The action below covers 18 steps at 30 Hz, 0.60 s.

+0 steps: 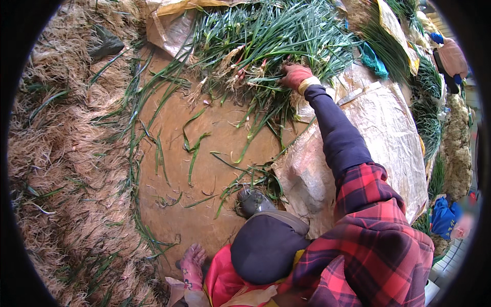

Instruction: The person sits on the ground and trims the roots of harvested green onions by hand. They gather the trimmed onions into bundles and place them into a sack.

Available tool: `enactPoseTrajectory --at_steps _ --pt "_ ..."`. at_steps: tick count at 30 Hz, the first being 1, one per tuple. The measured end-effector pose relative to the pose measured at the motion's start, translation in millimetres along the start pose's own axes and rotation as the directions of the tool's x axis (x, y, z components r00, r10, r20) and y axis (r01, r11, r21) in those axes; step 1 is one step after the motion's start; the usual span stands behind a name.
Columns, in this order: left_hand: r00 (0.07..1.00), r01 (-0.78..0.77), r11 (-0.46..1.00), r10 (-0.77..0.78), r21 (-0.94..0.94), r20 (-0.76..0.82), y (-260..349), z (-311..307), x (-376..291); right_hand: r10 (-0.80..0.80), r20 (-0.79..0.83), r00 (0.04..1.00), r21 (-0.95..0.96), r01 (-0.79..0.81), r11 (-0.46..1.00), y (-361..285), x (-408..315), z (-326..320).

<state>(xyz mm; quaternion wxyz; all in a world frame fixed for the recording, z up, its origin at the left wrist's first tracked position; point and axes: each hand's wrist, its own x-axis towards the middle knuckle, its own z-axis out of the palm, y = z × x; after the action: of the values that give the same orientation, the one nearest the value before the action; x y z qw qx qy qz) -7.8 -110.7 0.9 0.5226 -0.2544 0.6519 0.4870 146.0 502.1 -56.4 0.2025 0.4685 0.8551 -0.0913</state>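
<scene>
My right hand point(296, 78), in what looks like a reddish glove with a pale yellow cuff, reaches to the front edge of a large heap of green onions point(268, 42). Its fingertips are hidden among leaves and roots, so its grip cannot be told. Several reddish bulbs with stringy roots point(241, 73) lie left of it. Low in the picture, my left hand point(194, 254), stained or covered in pink, is beside my knee above the brown floor sheet point(222, 126). Whether it holds something cannot be told.
A deep mass of pale roots point(88, 153) borders the left side. Loose green leaves point(193, 153) lie scattered on the sheet. At right are a whitish woven sack point(383, 126) and a teal net bag point(372, 61). A dark shoe point(255, 201) is in front. Another person point(452, 57) is at upper right.
</scene>
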Motion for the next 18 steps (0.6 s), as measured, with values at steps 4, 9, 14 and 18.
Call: enactPoseTrajectory --at_steps 4,9,14,18 --pt "1.0 -0.002 1.0 0.002 0.006 -0.015 2 4 -1 -0.053 -0.213 0.976 0.077 0.071 0.994 -20 -11 -14" --pt "1.0 -0.005 0.999 0.005 0.04 0.0 3 9 -1 -0.424 -0.404 0.811 0.157 0.518 0.841 -76 -11 -23" --pt "1.0 -0.03 0.999 0.03 0.015 -0.003 5 5 -3 -0.276 -0.364 0.889 0.093 0.33 0.939 -112 15 -17" --pt "0.997 -0.025 0.999 0.023 -0.025 -0.07 2 2 -3 -0.118 -0.194 0.974 0.003 0.121 0.993 -68 17 -7"
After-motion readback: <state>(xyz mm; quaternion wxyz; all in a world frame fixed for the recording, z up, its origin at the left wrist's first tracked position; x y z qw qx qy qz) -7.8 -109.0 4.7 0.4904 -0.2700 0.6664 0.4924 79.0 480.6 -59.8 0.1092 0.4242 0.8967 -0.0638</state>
